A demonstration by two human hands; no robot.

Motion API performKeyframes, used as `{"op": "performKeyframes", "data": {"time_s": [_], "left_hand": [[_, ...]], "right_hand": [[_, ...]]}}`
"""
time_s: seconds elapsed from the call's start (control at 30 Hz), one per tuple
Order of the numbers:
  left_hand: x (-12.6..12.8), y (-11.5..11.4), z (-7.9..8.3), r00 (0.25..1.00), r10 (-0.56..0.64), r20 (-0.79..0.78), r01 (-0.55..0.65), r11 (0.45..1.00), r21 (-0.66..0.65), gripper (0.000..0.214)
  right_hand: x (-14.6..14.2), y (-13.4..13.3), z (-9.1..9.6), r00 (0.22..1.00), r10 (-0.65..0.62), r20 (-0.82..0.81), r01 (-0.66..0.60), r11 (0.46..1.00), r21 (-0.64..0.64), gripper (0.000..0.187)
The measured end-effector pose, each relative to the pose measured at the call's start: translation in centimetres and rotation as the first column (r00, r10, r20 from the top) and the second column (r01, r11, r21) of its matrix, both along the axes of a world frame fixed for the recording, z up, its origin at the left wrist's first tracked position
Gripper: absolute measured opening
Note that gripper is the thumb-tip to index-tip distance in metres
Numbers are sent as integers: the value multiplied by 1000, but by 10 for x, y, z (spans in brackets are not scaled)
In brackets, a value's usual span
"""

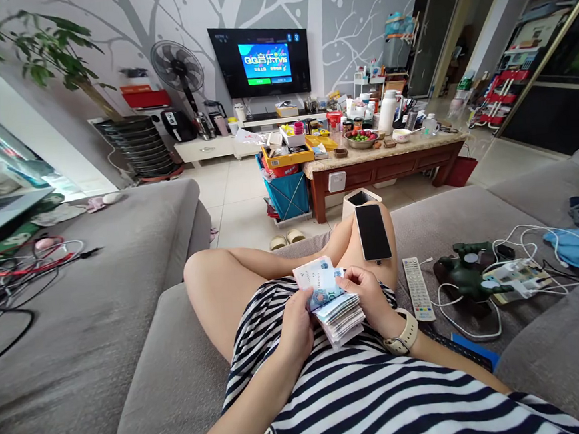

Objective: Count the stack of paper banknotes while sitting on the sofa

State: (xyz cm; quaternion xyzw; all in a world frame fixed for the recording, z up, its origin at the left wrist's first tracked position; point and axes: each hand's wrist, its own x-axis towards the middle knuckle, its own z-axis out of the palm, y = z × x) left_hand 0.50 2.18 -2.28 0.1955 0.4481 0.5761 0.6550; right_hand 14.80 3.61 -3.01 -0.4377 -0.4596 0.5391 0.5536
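I sit on a grey sofa point(147, 389) in a striped dress, with a thick stack of banknotes point(340, 316) over my lap. My left hand point(295, 327) is closed on the stack's left side, thumb on top. My right hand point(368, 294), a watch on its wrist, pinches the top notes point(317, 278), which are lifted and folded back. A black phone point(372, 232) lies face up on my right knee.
A TV remote point(418, 288), a green toy figure point(467, 273) and white cables lie on the sofa to my right. Tangled cables and a laptop sit at the left. Ahead stand a cluttered coffee table point(390, 162), a blue basket, a fan and a lit TV point(260, 60).
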Motion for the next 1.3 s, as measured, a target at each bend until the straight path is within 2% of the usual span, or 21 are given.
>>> {"op": "performKeyframes", "data": {"time_s": [0.2,0.37,0.57,1.0,1.3], "left_hand": [[0,3,-4,999,29,41,-27,999,-44,19],[0,3,0,999,0,37,1,1000,-22,19],[0,3,-1,999,6,44,-5,1000,-21,20],[0,5,-2,1000,-4,29,4,1000,-8,22],[-2,5,-9,999,21,46,-19,999,-35,20]], "right_hand": [[0,-4,1,999,34,-22,-34,999,29,31],[1,-5,-2,999,54,-1,-54,996,66,29],[0,-4,-6,994,94,-48,-91,993,75,24],[0,-3,-5,995,81,-57,-76,994,82,23],[1,-3,-6,994,106,-33,-105,994,36,35]]}}
